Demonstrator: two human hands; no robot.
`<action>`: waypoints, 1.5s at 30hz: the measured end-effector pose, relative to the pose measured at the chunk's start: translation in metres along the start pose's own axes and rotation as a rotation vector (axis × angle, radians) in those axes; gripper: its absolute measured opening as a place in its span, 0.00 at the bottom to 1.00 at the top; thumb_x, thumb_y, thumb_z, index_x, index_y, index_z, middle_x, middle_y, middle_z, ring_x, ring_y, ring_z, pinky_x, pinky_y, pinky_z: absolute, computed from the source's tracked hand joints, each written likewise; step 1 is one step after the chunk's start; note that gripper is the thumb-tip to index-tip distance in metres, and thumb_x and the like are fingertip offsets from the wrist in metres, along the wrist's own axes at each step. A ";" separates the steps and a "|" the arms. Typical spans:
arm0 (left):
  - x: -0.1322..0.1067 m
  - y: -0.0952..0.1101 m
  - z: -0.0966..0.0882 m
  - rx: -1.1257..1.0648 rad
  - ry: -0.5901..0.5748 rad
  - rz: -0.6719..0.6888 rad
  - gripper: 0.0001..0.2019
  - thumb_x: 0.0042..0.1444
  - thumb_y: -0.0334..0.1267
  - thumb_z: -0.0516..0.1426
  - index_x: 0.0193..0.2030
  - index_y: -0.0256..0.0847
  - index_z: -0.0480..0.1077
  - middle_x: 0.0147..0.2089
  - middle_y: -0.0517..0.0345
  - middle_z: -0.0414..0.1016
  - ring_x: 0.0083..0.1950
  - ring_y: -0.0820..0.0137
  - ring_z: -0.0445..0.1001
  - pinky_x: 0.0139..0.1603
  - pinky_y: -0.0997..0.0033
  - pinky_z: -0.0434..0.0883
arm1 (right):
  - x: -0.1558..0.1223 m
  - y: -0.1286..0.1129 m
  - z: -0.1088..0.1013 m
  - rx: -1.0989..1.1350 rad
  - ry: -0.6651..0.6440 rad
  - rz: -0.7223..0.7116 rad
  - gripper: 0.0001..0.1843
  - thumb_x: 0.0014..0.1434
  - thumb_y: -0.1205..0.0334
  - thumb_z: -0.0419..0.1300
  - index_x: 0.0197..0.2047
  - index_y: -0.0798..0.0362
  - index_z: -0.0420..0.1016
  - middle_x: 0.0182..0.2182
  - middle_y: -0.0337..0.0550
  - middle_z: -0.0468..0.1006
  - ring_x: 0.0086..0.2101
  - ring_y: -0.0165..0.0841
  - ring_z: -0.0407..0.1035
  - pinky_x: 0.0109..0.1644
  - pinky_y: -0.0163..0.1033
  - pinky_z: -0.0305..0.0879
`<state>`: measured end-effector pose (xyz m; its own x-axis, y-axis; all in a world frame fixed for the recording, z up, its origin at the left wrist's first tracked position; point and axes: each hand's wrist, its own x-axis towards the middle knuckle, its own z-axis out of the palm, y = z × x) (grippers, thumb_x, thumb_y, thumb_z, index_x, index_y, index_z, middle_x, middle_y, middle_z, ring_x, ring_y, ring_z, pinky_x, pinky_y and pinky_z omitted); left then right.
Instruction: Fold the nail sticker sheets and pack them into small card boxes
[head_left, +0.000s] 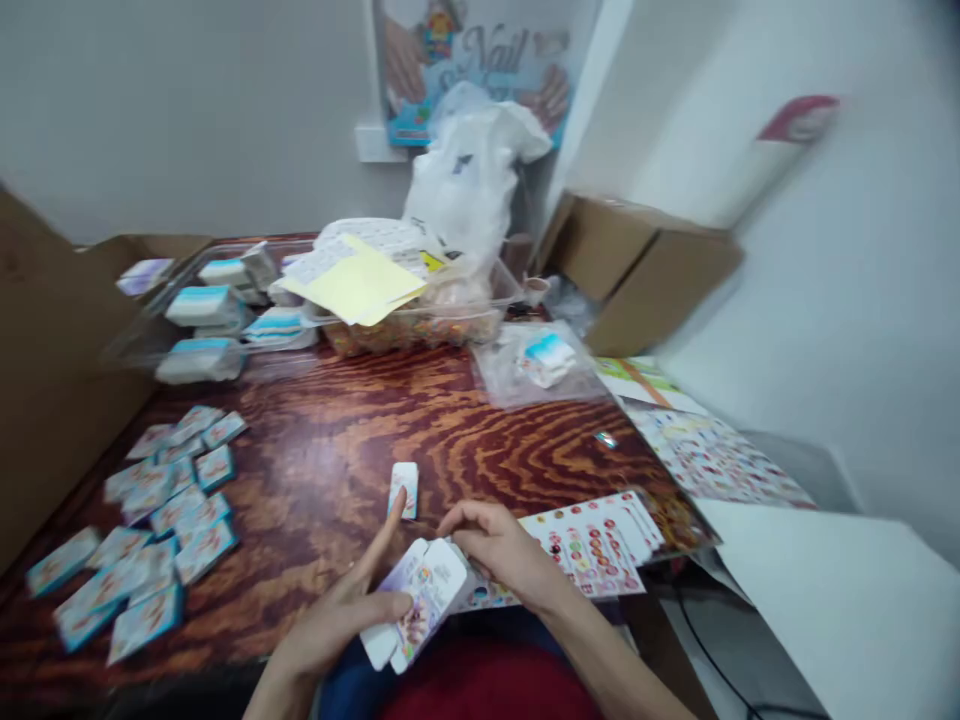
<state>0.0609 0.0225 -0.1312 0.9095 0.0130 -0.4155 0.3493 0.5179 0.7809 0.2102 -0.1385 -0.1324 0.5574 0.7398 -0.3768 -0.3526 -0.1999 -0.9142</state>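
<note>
Low in front of me, my left hand [349, 605] grips a small printed cardboard box [421, 598], thumb across its face and index finger stretched out. End flaps on the box stand open at both ends. Curled at the box's upper right end is my right hand [495, 545], its fingertips pinched at a flap; their exact contact is partly hidden. Just beyond my left index finger lies a small white card [403, 488]. Printed sticker sheets [592, 550] lie under and beside my right forearm.
Several small finished boxes [161, 520] are heaped at the left of the wooden table [322, 430]. Behind are wrapped packs [202, 305], a clear bin [420, 325] topped with yellow paper [360, 280], and a plastic bag [544, 360]. Cardboard boxes [637, 250] border the right.
</note>
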 end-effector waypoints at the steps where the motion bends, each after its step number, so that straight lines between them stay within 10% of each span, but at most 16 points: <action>1: 0.005 0.002 0.003 0.049 0.000 -0.008 0.48 0.51 0.35 0.66 0.73 0.54 0.43 0.73 0.56 0.55 0.70 0.54 0.57 0.64 0.62 0.61 | 0.001 -0.001 -0.002 0.019 0.062 -0.025 0.04 0.49 0.68 0.61 0.29 0.54 0.78 0.18 0.33 0.68 0.18 0.23 0.54 0.20 0.29 0.45; 5: 0.024 -0.001 0.010 0.137 -0.069 -0.062 0.46 0.51 0.36 0.65 0.73 0.56 0.45 0.75 0.62 0.47 0.76 0.57 0.42 0.71 0.59 0.49 | 0.006 -0.004 -0.007 0.185 0.281 -0.127 0.02 0.48 0.67 0.61 0.29 0.53 0.74 0.14 0.28 0.63 0.15 0.22 0.50 0.18 0.29 0.41; 8: 0.031 -0.008 0.008 0.171 -0.114 -0.093 0.48 0.49 0.36 0.66 0.72 0.56 0.45 0.74 0.63 0.50 0.75 0.56 0.44 0.72 0.59 0.49 | 0.010 -0.008 -0.012 0.466 0.191 -0.103 0.07 0.45 0.65 0.64 0.30 0.52 0.71 0.11 0.24 0.59 0.12 0.20 0.45 0.16 0.28 0.37; 13: 0.030 -0.008 0.012 -0.024 0.053 -0.087 0.51 0.46 0.33 0.67 0.73 0.57 0.44 0.69 0.58 0.62 0.60 0.54 0.71 0.54 0.67 0.71 | 0.010 -0.017 -0.019 0.753 0.073 -0.077 0.14 0.42 0.66 0.70 0.32 0.55 0.72 0.22 0.34 0.75 0.12 0.16 0.45 0.15 0.26 0.35; 19: 0.024 0.008 0.017 -0.433 0.183 0.053 0.43 0.40 0.33 0.67 0.67 0.43 0.63 0.42 0.51 0.82 0.30 0.65 0.79 0.35 0.71 0.74 | 0.013 -0.029 -0.016 0.720 -0.098 -0.025 0.16 0.49 0.69 0.68 0.43 0.54 0.76 0.40 0.50 0.82 0.13 0.15 0.46 0.13 0.25 0.38; 24: 0.017 0.006 0.008 -0.640 0.351 0.124 0.22 0.40 0.29 0.64 0.47 0.33 0.78 0.23 0.57 0.78 0.22 0.69 0.73 0.29 0.74 0.72 | 0.013 -0.026 -0.005 0.770 -0.225 0.081 0.21 0.52 0.68 0.66 0.51 0.50 0.76 0.55 0.55 0.75 0.15 0.15 0.47 0.14 0.22 0.43; 34: 0.011 -0.009 0.012 -0.294 0.330 0.147 0.56 0.47 0.29 0.63 0.74 0.53 0.30 0.55 0.52 0.76 0.40 0.65 0.77 0.40 0.69 0.71 | -0.012 -0.025 0.011 0.437 -0.374 -0.069 0.34 0.60 0.55 0.63 0.67 0.35 0.58 0.70 0.50 0.53 0.29 0.29 0.74 0.20 0.29 0.64; 41: 0.011 -0.007 0.017 -0.316 0.491 0.177 0.55 0.50 0.29 0.62 0.74 0.49 0.28 0.55 0.51 0.76 0.39 0.68 0.77 0.45 0.69 0.71 | -0.027 -0.008 0.012 0.050 -0.472 -0.043 0.41 0.57 0.63 0.65 0.68 0.28 0.54 0.68 0.46 0.57 0.28 0.24 0.72 0.26 0.30 0.65; 45: 0.012 -0.008 0.018 -0.470 0.537 0.150 0.50 0.46 0.29 0.63 0.74 0.45 0.42 0.54 0.50 0.77 0.41 0.66 0.78 0.45 0.69 0.72 | -0.027 -0.002 0.012 0.191 -0.434 -0.047 0.38 0.58 0.56 0.64 0.69 0.33 0.54 0.65 0.52 0.62 0.25 0.24 0.71 0.23 0.30 0.63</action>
<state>0.0730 0.0031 -0.1341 0.6619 0.4679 -0.5857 -0.0136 0.7886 0.6147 0.1870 -0.1502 -0.1187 0.2249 0.9533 -0.2014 -0.4890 -0.0684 -0.8696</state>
